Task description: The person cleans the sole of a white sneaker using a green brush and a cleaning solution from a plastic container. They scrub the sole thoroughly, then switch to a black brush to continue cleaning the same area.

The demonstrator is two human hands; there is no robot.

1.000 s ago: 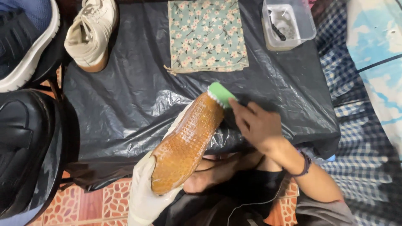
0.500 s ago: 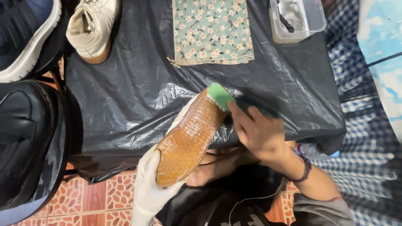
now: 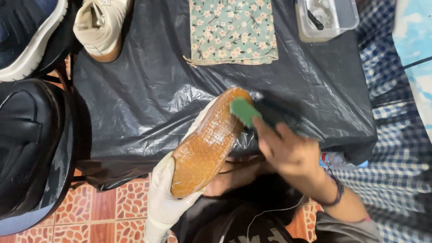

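My left hand (image 3: 163, 200), in a white glove, holds a shoe (image 3: 208, 140) upside down over the near edge of the table, its amber gum sole turned up. My right hand (image 3: 288, 152) grips a brush with a green head (image 3: 244, 110) and a dark handle. The green head rests on the toe end of the sole, on its right side. My fingers hide most of the handle.
A black plastic sheet (image 3: 148, 103) covers the table. On it lie a floral cloth (image 3: 231, 30), a matching cream shoe (image 3: 100, 27) at back left and a clear tub (image 3: 327, 19) at back right. Dark shoes and a black bag (image 3: 31, 144) sit left; checked fabric lies right.
The brush head has slid from the very tip of the sole down onto its right side. My right hand moved with it. The shoe stays held the same way.
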